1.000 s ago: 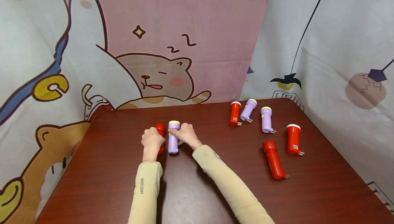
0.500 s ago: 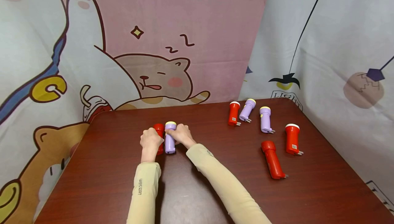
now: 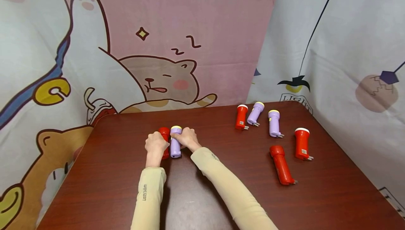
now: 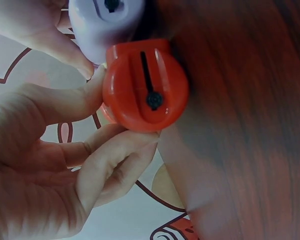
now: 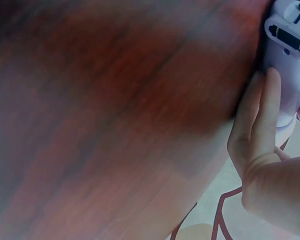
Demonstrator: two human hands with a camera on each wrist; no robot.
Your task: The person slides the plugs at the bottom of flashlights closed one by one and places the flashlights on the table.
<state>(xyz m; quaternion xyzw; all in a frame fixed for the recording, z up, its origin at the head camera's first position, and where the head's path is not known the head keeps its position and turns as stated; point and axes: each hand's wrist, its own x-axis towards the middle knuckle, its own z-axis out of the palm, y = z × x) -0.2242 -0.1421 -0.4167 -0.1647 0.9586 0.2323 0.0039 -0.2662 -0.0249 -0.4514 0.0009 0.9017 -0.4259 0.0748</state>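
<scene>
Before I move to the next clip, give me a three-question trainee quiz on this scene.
1. True or false: the left hand grips the red torch.
2. What does the right hand hold? A) purple torch B) cup C) nothing
3. How many loose torches lie at the table's right side, away from the hands?

Key: 1 true. 2 A, the purple torch. 3 five: three red, two purple.

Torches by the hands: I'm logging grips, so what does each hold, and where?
Left hand grips the red torch, right hand the purple torch, both around the body.
</scene>
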